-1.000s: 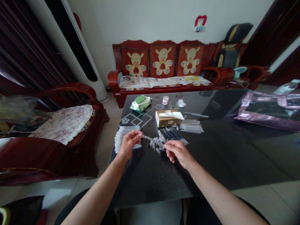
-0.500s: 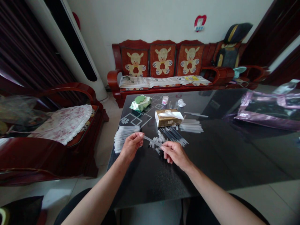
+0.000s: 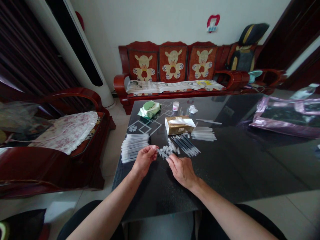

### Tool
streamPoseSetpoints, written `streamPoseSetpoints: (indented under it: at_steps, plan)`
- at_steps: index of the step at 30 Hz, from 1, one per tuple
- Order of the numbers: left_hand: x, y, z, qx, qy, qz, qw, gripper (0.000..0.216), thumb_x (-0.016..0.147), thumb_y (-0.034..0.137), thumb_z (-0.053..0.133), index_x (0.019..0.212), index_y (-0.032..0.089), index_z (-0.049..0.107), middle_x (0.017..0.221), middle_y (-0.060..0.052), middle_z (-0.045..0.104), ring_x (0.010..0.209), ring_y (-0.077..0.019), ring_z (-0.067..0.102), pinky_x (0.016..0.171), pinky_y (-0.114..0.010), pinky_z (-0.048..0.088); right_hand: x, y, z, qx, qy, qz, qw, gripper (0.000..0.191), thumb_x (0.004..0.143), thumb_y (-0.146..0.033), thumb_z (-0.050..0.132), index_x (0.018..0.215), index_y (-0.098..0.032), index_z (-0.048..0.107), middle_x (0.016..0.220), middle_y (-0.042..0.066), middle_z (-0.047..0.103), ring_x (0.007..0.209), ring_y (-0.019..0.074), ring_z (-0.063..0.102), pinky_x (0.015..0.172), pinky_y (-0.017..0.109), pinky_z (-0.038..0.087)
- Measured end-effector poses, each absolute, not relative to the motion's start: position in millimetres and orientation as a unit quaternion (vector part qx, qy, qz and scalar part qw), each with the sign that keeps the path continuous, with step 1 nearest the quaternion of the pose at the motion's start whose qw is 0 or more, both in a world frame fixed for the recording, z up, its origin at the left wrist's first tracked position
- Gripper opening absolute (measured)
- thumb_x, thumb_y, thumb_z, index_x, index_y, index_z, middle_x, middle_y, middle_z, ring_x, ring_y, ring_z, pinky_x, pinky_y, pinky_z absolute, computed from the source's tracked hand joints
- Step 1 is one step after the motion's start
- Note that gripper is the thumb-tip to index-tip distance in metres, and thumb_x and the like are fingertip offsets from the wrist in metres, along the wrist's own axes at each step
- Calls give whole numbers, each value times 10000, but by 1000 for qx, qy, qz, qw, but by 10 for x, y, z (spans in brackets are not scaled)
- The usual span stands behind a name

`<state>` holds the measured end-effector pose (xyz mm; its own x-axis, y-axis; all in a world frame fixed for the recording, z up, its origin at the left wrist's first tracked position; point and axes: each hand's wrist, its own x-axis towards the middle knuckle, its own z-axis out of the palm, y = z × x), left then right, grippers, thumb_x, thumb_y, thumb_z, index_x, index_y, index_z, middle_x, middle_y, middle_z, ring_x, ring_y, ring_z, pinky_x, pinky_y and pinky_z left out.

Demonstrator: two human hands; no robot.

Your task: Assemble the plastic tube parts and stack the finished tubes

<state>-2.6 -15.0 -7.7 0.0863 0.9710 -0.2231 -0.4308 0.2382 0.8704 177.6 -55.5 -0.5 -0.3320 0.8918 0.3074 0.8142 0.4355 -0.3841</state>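
The left hand (image 3: pixel 145 160) and right hand (image 3: pixel 183 170) pinch a tube (image 3: pixel 163 153) near opposite ends, probably to steady it, above the tabletop (image 3: pixel 225 163). Dark rods (image 3: pixel 187 145) and white sticks (image 3: pixel 134 146) lie grouped nearby, presumably for easy reach.

Near the frame's centre, the left hand (image 3: pixel 145 160) and right hand (image 3: pixel 182 170) hold opposite ends of a slim translucent tube (image 3: pixel 163 153) over a dark table (image 3: pixel 225 166). Pale tubes (image 3: pixel 134 146) lie left of centre; a gold tissue box (image 3: pixel 176 129) stands above the middle, a wooden sofa (image 3: pixel 121 85) at upper centre.
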Motion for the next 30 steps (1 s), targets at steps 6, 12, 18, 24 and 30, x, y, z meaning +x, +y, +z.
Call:
streamPoseSetpoints:
  at_steps: [6, 12, 18, 24, 30]
  plan:
    - [54, -214, -43, 317, 411, 556, 650, 255, 652, 319, 780, 751, 98, 698, 611, 7, 562, 510, -38, 457, 481, -152, 365, 1770, -568, 8, -511, -769, 211, 321, 353, 951, -338, 360, 706, -173, 554, 587, 17, 574, 541, 126, 527, 562, 249, 300]
    - [61, -245, -46, 304, 399, 555, 663, 246, 659, 308, 777, 766, 99, 705, 612, 4, 566, 532, -45, 474, 506, -156, 381, 1798, -530, -13, -469, -671, 415, 396, 366, 913, -379, 431, 643, -170, 563, 517, -15, 464, 494, 107, 443, 516, 241, 330]
    - [49, -225, -94, 319, 388, 550, 667, 237, 688, 317, 757, 791, 110, 706, 630, -3, 581, 545, -53, 484, 524, -166, 393, 1755, -544, -89, -447, -437, 670, 400, 338, 822, -475, 552, 652, -185, 523, 375, -101, 265, 298, 40, 164, 307, 194, 120]
    - [61, -223, -98, 348, 365, 555, 661, 209, 740, 308, 717, 798, 108, 696, 619, -2, 569, 548, -58, 480, 534, -173, 388, 1736, -556, -61, -372, -329, 768, 404, 331, 759, -464, 639, 660, -175, 511, 348, -129, 240, 269, 28, 156, 261, 160, 147]
    - [93, -219, -99, 376, 365, 557, 645, 239, 766, 344, 687, 835, 115, 688, 618, -2, 565, 544, -72, 484, 543, -192, 390, 1762, -533, -103, -344, -307, 793, 398, 311, 770, -450, 640, 694, -169, 528, 351, -140, 218, 274, 30, 145, 262, 160, 155]
